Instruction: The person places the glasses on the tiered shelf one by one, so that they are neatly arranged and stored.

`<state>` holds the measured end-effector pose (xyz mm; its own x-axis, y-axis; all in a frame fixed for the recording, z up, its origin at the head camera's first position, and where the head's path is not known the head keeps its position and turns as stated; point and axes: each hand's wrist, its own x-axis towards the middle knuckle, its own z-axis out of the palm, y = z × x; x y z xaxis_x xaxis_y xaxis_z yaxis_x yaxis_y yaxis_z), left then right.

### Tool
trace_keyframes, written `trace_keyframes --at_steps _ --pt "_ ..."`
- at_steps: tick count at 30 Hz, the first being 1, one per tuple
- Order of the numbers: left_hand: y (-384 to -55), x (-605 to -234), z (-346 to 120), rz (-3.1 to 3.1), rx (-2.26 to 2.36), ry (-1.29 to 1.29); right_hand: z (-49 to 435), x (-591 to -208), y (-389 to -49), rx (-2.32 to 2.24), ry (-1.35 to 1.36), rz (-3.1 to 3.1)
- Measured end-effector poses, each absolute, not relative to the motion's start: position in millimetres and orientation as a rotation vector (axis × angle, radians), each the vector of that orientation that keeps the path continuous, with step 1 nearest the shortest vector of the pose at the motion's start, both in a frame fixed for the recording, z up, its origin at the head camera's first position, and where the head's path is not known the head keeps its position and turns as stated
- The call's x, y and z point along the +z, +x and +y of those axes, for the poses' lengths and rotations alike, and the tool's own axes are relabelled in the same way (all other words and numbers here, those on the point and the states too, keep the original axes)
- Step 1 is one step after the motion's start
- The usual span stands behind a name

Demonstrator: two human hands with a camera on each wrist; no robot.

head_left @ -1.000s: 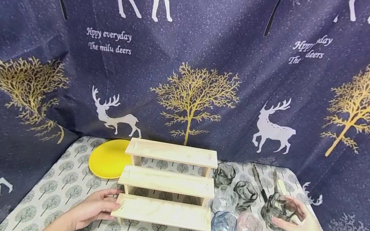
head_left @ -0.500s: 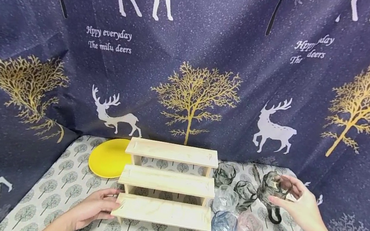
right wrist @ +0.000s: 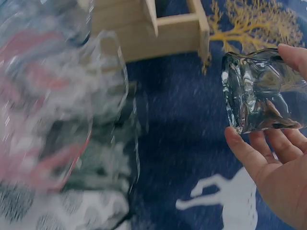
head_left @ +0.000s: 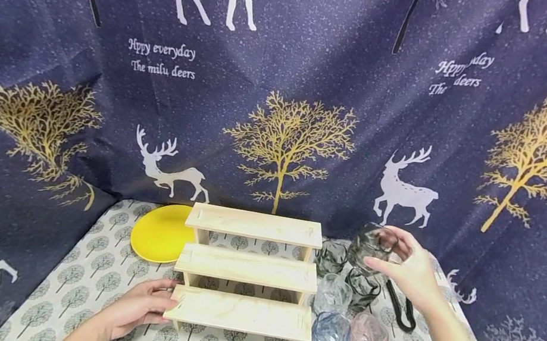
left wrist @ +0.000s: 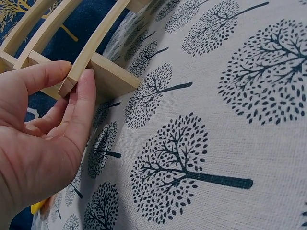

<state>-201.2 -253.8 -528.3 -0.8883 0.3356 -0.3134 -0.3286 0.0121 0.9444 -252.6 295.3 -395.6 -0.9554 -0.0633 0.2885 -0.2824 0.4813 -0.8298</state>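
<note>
My left hand (head_left: pixel 139 308) pinches the left end of the lowest board of a three-step wooden stand (head_left: pixel 241 313). In the left wrist view its thumb and fingers (left wrist: pixel 85 91) close around the board's end. My right hand (head_left: pixel 414 272) grips a smoky grey glass cup (head_left: pixel 369 247) by its sides, lifted at the back right. In the head view this cup overlaps a second grey glass (head_left: pixel 363 291) standing below it. Inside the right wrist view the held cup (right wrist: pixel 261 91) looks see-through, with fingers and thumb on opposite sides.
Right of the stand are another grey glass (head_left: pixel 330 258), a clear one (head_left: pixel 332 296), a blue one (head_left: pixel 330 340) and a pink one (head_left: pixel 369 340). A black looped object (head_left: pixel 403 316) lies farther right. A yellow plate (head_left: pixel 162 233) is at the back left. Patterned fabric (head_left: pixel 294 77) hangs behind.
My right hand has lifted the grey cup from the right side and carried it left and toward the back, uncovering the black looped object. The left hand stays on the stand.
</note>
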Motion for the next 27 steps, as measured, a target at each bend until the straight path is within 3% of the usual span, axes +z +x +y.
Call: trace_keyframes --at_steps 27 --pt "-200.8 -529.4 -254.6 1.835 1.939 0.010 139.2 -373.0 -308.0 1.694 0.603 -2.423"
